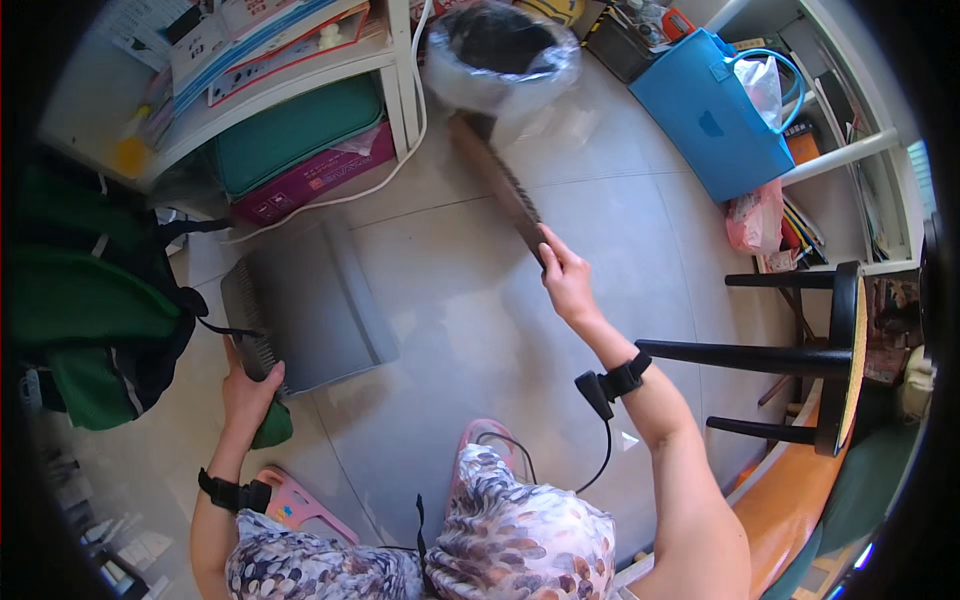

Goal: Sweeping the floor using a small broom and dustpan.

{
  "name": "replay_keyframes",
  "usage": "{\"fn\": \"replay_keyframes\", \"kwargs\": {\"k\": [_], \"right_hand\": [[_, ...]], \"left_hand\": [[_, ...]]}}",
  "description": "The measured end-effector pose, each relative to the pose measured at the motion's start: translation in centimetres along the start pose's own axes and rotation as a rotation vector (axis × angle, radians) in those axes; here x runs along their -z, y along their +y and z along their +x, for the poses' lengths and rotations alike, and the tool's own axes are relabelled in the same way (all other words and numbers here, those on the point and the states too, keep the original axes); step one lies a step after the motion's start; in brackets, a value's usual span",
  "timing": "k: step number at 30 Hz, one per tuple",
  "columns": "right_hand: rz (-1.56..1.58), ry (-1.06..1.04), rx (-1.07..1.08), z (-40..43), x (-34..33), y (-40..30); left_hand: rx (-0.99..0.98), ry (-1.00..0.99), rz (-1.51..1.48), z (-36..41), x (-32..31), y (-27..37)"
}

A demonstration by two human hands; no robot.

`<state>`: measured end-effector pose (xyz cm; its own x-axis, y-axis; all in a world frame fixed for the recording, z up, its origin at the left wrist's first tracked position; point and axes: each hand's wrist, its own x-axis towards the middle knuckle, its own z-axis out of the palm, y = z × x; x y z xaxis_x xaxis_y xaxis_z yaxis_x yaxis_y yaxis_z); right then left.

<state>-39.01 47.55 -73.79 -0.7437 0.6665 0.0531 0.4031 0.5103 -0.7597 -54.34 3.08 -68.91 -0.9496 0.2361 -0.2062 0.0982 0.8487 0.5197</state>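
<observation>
My left hand (251, 401) grips the near left corner of a grey plastic dustpan (315, 307), by the edge lined with comb teeth. The dustpan's broad lip faces right, over the tiled floor. A small green piece (274, 427) shows beneath that hand; what it belongs to I cannot tell. Held in my right hand (566, 274) is a long, flat brown brush (499, 180) with a serrated-looking edge, partly blurred. Its far end reaches up to the base of a lined waste bin (502, 60); whether they touch is unclear.
A white cable (375, 180) crosses the floor beside a white shelf (300, 67). A green and black bag (97, 300) lies at the left. To the right are a blue tote bag (709, 116) and a tipped-over stool with black legs (750, 356). Pink slippers (307, 506) are below me.
</observation>
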Motion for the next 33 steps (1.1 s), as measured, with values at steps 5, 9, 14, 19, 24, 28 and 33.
{"fn": "replay_keyframes", "kwargs": {"k": [5,9,14,19,24,28,33], "right_hand": [[0.697,0.183,-0.502,1.2,0.6,-2.6],[0.178,-0.001,-0.048,2.6,-0.4,1.5],[0.083,0.043,0.111,17.5,-4.2,0.8],[-0.220,-0.068,0.240,21.7,-7.1,-1.5],[-0.069,-0.110,0.366,8.6,-4.8,3.2],[-0.076,-0.387,0.176,-3.3,-2.0,3.8],[-0.047,-0.540,0.112,-8.7,1.3,1.0]], "left_hand": [[0.034,0.087,-0.057,-2.0,-0.1,-3.9],[0.107,0.120,-0.048,-3.2,0.3,-5.7],[0.203,0.085,0.008,-2.1,0.3,-4.2],[0.197,0.064,-0.013,-2.4,1.3,-4.0],[0.147,0.034,-0.013,-1.4,2.4,-6.1],[0.106,0.048,-0.073,-1.8,2.2,-7.8],[0.107,0.027,0.100,-2.7,3.0,-9.1]]}}
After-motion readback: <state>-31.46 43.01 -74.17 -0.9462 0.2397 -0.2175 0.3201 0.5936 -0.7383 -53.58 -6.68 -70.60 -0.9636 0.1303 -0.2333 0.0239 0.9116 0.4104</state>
